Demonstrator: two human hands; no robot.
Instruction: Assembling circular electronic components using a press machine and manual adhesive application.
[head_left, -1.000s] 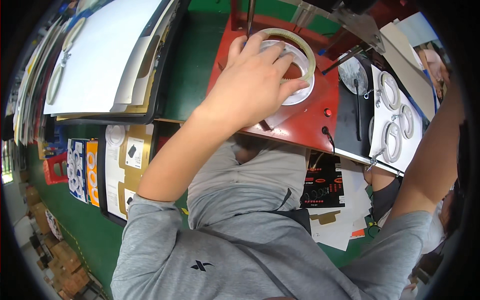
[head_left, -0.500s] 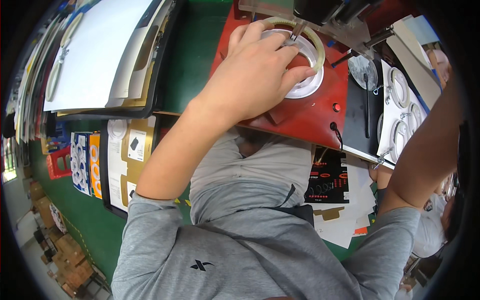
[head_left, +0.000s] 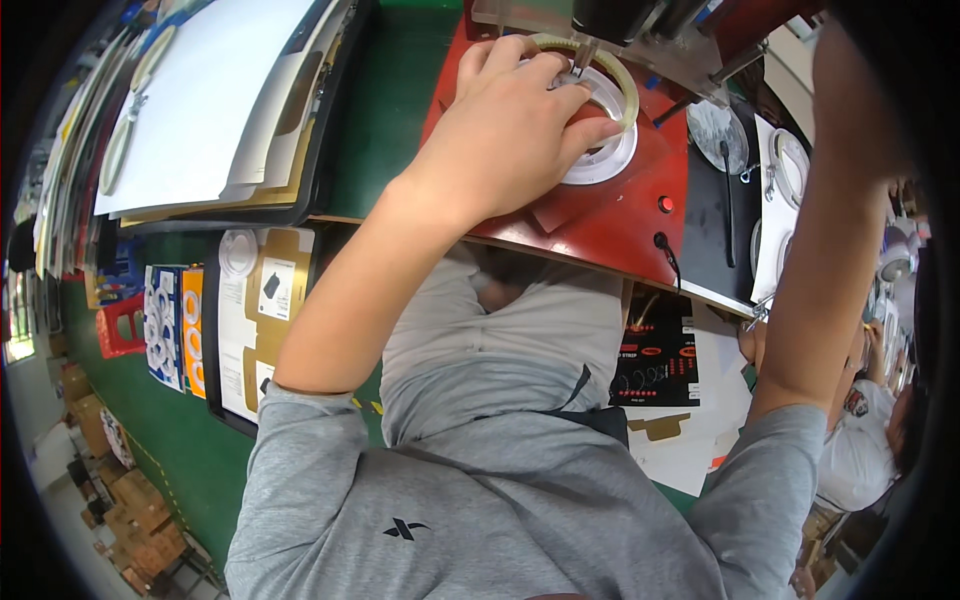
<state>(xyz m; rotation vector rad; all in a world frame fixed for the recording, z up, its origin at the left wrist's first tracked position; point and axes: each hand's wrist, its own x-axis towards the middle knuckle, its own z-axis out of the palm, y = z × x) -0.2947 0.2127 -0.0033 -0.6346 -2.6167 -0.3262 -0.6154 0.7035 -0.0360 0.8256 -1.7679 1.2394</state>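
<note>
The left hand (head_left: 515, 125) grips the pale yellow ring (head_left: 630, 95), with the white plastic ring (head_left: 613, 163) under its fingers. Keep those 2 rings still, fingertips away from the metal tip (head_left: 584, 57) (right hand hidden; can't tell its grip).

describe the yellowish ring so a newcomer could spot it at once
Start at the big red machine base, upper centre. Over it, find the left hand, back facing up. The yellowish ring arcs out from beneath that hand; its tint sets it apart from the bright white ring, which shows nearer the person.
</note>
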